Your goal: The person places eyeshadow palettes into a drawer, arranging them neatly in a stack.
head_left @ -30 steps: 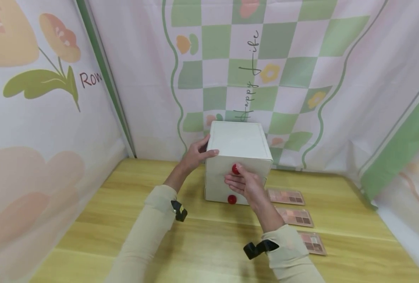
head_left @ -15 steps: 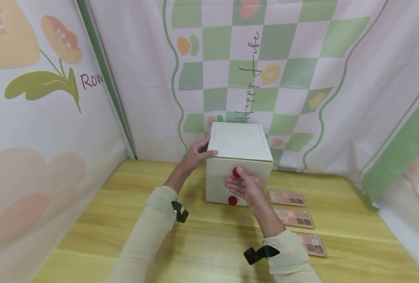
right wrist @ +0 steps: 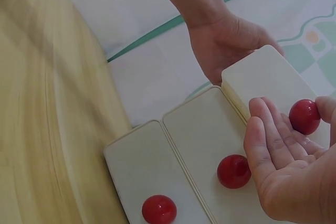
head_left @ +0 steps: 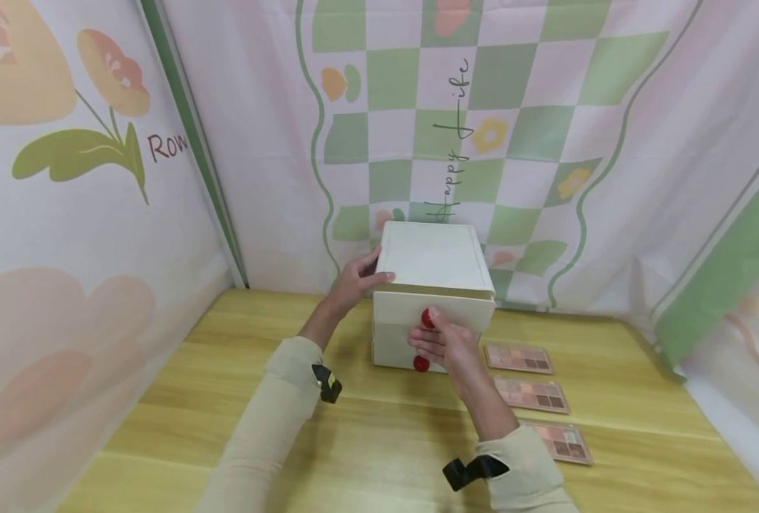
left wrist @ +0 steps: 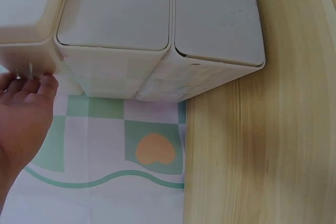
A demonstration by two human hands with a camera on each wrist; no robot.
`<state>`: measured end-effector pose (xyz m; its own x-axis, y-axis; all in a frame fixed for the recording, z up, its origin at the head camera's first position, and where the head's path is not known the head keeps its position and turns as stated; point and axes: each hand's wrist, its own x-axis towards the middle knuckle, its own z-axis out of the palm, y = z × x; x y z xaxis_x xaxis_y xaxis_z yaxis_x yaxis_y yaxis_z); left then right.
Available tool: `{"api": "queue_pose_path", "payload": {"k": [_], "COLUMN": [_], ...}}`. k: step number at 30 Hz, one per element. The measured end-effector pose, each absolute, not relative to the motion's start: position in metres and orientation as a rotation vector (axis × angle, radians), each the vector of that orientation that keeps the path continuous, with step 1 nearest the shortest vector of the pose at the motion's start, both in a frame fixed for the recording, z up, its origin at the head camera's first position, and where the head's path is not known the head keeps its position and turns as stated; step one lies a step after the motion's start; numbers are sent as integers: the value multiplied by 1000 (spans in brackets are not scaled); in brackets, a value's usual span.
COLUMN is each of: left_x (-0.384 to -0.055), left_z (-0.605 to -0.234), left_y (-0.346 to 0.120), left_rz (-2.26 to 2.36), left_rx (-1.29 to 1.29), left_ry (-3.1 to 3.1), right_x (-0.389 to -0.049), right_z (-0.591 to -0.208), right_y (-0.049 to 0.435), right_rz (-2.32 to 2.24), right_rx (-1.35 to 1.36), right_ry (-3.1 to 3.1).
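Note:
A white drawer box [head_left: 433, 253] with red round knobs stands on the table. Its top drawer [head_left: 401, 308] is pulled out a little, leaving a narrow gap below the lid. With thumb and fingers, my right hand [head_left: 459, 349] pinches the top red knob [right wrist: 304, 117]; its other fingers extend in front of the drawers. The middle knob [right wrist: 234, 171] and bottom knob [right wrist: 159, 209] show in the right wrist view. My left hand [head_left: 353, 281] grips the box's upper left edge, thumb on top and fingers against the side [left wrist: 32, 85].
Three eyeshadow palettes, a far one [head_left: 519, 358], a middle one [head_left: 536, 395] and a near one [head_left: 565, 442], lie in a row right of the box on the wooden table [head_left: 366, 449]. A patterned curtain [head_left: 392, 128] hangs close behind the box.
The top drawer has slid forward from closed to slightly pulled out, my right hand moving toward me with its knob. My left hand stays on the box's edge.

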<state>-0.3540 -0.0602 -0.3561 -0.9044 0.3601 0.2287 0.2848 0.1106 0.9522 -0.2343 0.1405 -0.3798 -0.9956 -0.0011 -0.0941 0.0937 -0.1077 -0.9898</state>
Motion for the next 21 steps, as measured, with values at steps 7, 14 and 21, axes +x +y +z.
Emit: {"api": "queue_pose_path", "payload": {"k": [7,14,21], "left_x": [-354,-353,-354], "left_z": [-357,-355,-357], "left_y": [-59,-58,-58], "left_rz": [1952,1966,1991], "left_rx": [674,677,666], "left_ry": [2284,2286,2267], "right_x": [-228,-217,-211], "right_z": [-384,-382,-382], "right_y": [141,140,137], "right_rz": [-2294,-2340,-2350], "right_rx": [72,68,121], "right_ry": [2067,2025,1996]}}
